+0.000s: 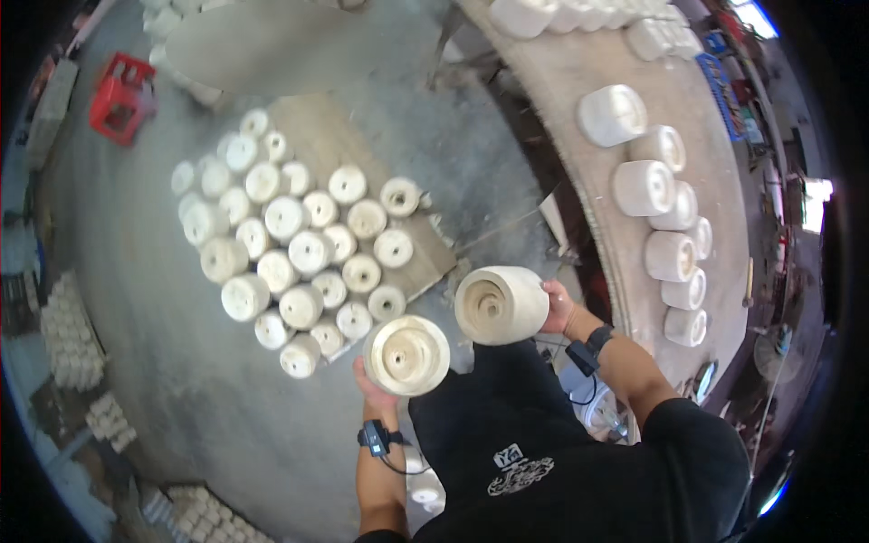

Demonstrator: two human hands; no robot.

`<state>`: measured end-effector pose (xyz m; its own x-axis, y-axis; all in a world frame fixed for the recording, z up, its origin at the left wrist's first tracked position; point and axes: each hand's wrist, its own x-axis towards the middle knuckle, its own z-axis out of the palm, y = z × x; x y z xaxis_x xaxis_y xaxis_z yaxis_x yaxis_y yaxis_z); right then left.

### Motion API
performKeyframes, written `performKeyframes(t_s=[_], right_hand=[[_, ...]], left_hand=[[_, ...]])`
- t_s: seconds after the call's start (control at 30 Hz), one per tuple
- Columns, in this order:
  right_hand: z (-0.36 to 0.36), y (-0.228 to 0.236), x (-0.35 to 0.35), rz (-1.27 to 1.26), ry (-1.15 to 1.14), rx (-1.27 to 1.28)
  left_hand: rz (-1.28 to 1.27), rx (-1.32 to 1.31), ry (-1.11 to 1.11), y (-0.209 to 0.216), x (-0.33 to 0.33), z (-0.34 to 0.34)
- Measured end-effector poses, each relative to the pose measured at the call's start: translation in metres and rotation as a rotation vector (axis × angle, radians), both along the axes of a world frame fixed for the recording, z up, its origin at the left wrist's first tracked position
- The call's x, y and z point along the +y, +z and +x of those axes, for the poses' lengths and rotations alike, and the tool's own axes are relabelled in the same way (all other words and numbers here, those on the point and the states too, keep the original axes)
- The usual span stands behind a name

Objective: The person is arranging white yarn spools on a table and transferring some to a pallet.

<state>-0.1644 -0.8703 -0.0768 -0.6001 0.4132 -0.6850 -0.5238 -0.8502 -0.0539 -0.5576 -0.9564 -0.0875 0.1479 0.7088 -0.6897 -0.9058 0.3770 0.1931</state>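
Observation:
In my left hand [373, 384] is a round, off-white plaster mold [439, 355], its hollow with a small dark center hole facing up. My fingers close around its lower left side. My right hand [558, 308] grips a second, larger-looking plaster mold [520, 303] from its right side. That one is tilted, with its stepped, brownish hollow turned to the left. The two molds are held close to each other, with a narrow gap between them. Both hold them at waist height in front of my dark shirt, and most of my fingers are hidden behind the molds.
Several rows of white plaster molds [287, 218] stand on a brown board [317, 127] on the floor, ahead and left. More molds [644, 187] line a curved-looking workbench [579, 154] at right. A red plastic crate [122, 98] sits far left. Stacked molds [71, 335] stand along the left.

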Motion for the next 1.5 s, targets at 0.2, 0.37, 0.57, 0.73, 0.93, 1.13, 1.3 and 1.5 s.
performKeyframes(t_s=[0.2, 0.37, 0.57, 0.73, 0.93, 1.13, 1.3, 1.5], right_hand=[[0.027, 0.074, -0.021, 0.222, -0.26, 0.098], [0.025, 0.126, -0.045, 0.36, -0.495, 0.071], [0.012, 0.134, -0.117, 0.2, -0.659, -0.174], [0.013, 0.147, -0.198, 0.149, -0.994, -0.131], [0.043, 0.141, -0.263, 0.033, -1.236, -0.219], [0.109, 0.094, -0.295, -0.054, -1.439, -0.259], [0.192, 0.076, -0.285, 0.071, -1.429, -0.268], [0.247, 0.089, -0.252, -0.08, -1.343, -0.644]], left_hand=[[0.244, -0.092, -0.192, 0.068, 0.029, 0.024], [0.237, -0.178, -0.354, 0.08, 0.039, 0.052], [0.066, -0.174, -0.606, 0.097, 0.066, 0.098], [0.092, -0.219, -0.869, 0.099, 0.096, 0.134], [0.059, -0.252, -0.9, 0.078, 0.126, 0.165], [-0.037, -0.213, -0.88, 0.057, 0.138, 0.212], [-0.052, -0.111, -0.922, 0.061, 0.134, 0.258], [0.001, -0.058, -0.985, 0.08, 0.136, 0.352]])
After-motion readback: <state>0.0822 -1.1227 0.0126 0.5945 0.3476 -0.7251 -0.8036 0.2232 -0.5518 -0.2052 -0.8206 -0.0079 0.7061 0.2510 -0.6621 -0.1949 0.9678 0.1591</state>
